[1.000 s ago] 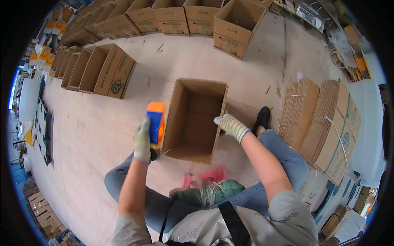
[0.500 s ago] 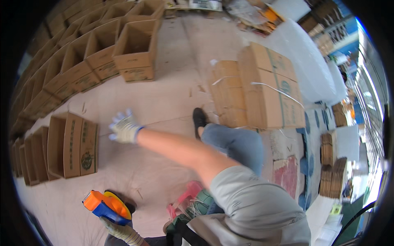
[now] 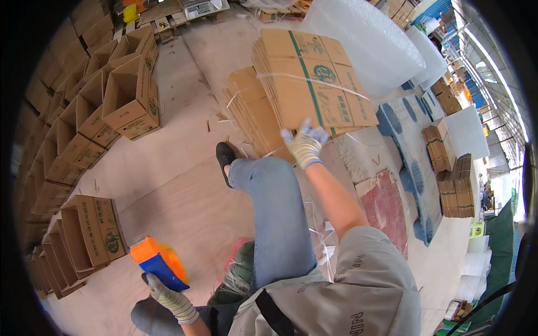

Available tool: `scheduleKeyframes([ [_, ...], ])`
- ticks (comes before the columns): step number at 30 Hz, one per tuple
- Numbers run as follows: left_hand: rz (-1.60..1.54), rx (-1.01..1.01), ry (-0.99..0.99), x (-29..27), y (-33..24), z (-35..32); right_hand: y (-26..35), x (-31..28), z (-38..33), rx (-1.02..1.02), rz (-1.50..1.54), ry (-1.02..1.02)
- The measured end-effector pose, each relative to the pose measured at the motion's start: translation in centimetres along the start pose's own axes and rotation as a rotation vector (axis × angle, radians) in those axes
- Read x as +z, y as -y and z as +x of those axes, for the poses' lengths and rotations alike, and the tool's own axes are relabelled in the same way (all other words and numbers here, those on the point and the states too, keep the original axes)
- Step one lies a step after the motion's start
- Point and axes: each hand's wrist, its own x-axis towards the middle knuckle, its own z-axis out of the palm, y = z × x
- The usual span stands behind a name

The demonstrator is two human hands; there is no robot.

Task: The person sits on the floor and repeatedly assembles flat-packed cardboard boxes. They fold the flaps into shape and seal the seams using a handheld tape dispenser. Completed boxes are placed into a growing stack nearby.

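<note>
While the gloved right hand (image 3: 305,144) reaches out with fingers spread, just at the near edge of the strapped bundle of flattened cartons (image 3: 314,84), not yet closed on anything.

Item: flat corrugated cartons, brown with a green stripe and round mark, stacked and bound with pale strapping (image 3: 302,79); lying on the floor to the far right of the bent knee in blue jeans (image 3: 274,213), leaning over a second lower stack (image 3: 249,112).
Handling, as judged: single sheet light and stiff along the flutes, apt to bend across the fold; whole bundle heavy. Surface dry, not slippery under a knit glove. Edges prone to crushing. Best taken by one free edge of the top sheet, thumb under, clear of the strap.

Left hand (image 3: 168,294), gloved, near left, fingers wrapped round the handle of an orange and blue tape dispenser (image 3: 159,263).

Also present: erected open boxes (image 3: 129,101) in rows at far left; roll of bubble wrap (image 3: 364,39) beyond the bundle.

Change from half a second earlier: right hand then spread over bare floor well left of the stacks, now at the bundle; view swung right; dispenser kept in the left grip.
</note>
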Motion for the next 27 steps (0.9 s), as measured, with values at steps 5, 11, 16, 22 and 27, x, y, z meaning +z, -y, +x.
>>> scheduleKeyframes([
  [5, 0.116, 0.034, 0.078, 3.3, -2.7, -2.0, 3.7, -2.0, 1.7, -0.308, -0.219, -0.118],
  [11, 0.127, 0.007, 0.048, 8.7, -5.1, -2.6, 5.4, -0.2, 12.6, -0.392, -0.291, -0.315],
  [16, 0.359, 0.081, 0.348, 7.8, -4.8, 2.7, 12.1, -10.4, 4.5, -0.956, -0.009, -0.538],
  [22, -0.094, -0.066, 0.568, 14.5, -7.3, 10.0, 12.2, -11.1, -13.0, -1.629, 0.402, -0.444],
  [27, 0.408, -0.085, 0.342, 8.5, -6.5, 11.4, 14.1, -6.0, -19.1, -1.848, 0.651, 0.166],
])
